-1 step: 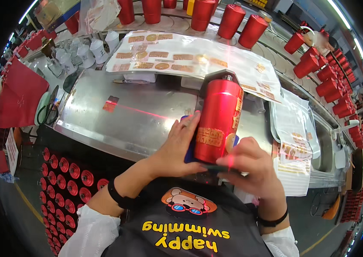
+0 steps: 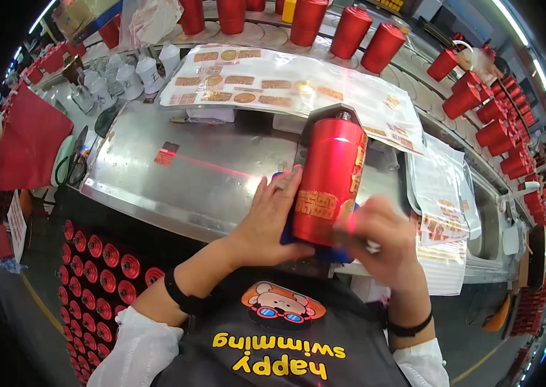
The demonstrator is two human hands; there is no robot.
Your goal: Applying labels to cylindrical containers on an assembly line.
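Observation:
A red metallic bottle (image 2: 329, 169) lies tilted with its narrow neck pointing away from me. Gold patterned decals (image 2: 317, 203) run around its lower part and up its right side. Under it shows a blue support (image 2: 286, 233), and a dark angular bracket (image 2: 313, 122) stands behind the neck. My left hand (image 2: 263, 226) is closed along the bottle's left side, thumb near the base. My right hand (image 2: 382, 238), smeared by motion, is curled beside the bottle's lower right; a small pale tip shows under its fingers, its kind unclear. Red laser lines cross the bottle and my right hand.
Sheets of gold decals (image 2: 247, 77) lie beyond the steel worktop (image 2: 176, 180). One small decal (image 2: 166, 155) sits on the left. Red bottles (image 2: 311, 22) stand along the far conveyor, and more (image 2: 110, 253) are racked below left. Scissors (image 2: 79, 158) and white bottles (image 2: 129, 84) are at left.
My right hand has shifted slightly right and turned; the dark flat edge seen under it before no longer shows there. My left hand and the bottle stay nearly still.

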